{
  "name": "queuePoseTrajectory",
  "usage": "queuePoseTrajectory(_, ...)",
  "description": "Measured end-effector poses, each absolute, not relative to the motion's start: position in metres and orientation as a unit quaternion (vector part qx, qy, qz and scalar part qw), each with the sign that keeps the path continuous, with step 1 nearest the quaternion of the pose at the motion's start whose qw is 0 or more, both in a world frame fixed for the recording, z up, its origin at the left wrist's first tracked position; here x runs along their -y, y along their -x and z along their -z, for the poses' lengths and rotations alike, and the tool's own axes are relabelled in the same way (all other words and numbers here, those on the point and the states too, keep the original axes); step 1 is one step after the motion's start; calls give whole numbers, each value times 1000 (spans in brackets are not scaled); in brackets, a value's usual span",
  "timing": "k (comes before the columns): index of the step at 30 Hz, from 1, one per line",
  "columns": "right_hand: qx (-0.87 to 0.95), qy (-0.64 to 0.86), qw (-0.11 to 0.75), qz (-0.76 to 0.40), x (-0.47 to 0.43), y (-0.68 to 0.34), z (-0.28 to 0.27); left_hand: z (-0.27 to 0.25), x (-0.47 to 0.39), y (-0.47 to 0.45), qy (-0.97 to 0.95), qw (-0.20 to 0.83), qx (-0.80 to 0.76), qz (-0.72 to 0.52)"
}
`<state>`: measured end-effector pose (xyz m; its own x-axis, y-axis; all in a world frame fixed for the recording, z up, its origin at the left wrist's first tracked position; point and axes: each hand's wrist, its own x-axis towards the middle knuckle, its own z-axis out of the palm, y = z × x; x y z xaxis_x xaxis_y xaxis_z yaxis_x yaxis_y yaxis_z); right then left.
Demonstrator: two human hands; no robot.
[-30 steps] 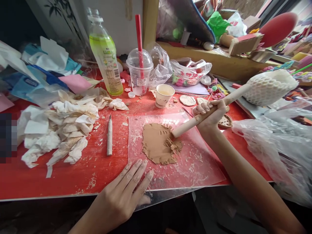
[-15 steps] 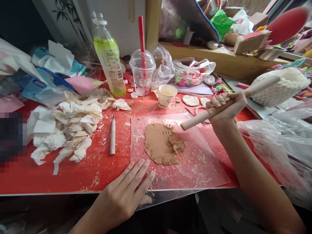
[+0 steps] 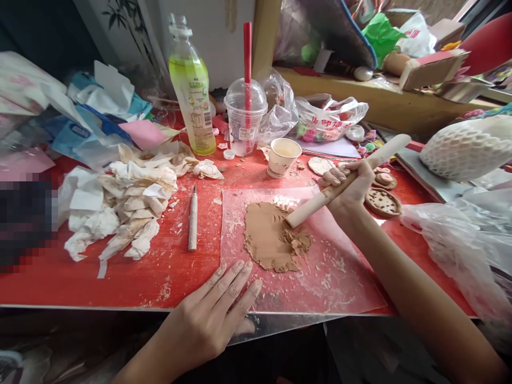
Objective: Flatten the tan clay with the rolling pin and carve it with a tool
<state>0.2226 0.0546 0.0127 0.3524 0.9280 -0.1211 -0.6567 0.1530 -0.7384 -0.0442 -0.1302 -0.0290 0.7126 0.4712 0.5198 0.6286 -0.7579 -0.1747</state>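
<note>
Presumably for steadiness, the sheet (image 3: 336, 290) is weighted by the left hand (image 3: 214, 312), laid flat and holding nothing; by the right hand (image 3: 352, 189) the rod (image 3: 308, 208) is clasped aslant in a closed grip, tip lowered to the clay (image 3: 264, 233) spread on the sheet.

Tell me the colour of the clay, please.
The clay is brown, best seen in the head view.

- what does the right hand (image 3: 351, 189) hold?
- a pale rod (image 3: 310, 209), its lower end against the brown clay (image 3: 264, 236).
- and the left hand (image 3: 214, 306)?
- laid over a corner of the clear sheet (image 3: 336, 290); a pointed tool (image 3: 193, 224) lies on the red table (image 3: 132, 285).
</note>
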Motion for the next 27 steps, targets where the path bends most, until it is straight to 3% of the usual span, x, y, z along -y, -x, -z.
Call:
queuePoseTrajectory(8, 253, 357, 736, -516, -88, -243, -43, 31, 133, 46, 912, 157, 308, 219)
queuePoseTrajectory(14, 278, 386, 684, -553, -107, -216, -30, 30, 131, 48, 917, 132, 307, 217)
queuePoseTrajectory(27, 201, 391, 675, -592, -84, -203, -10, 29, 131, 47, 916, 148, 304, 214)
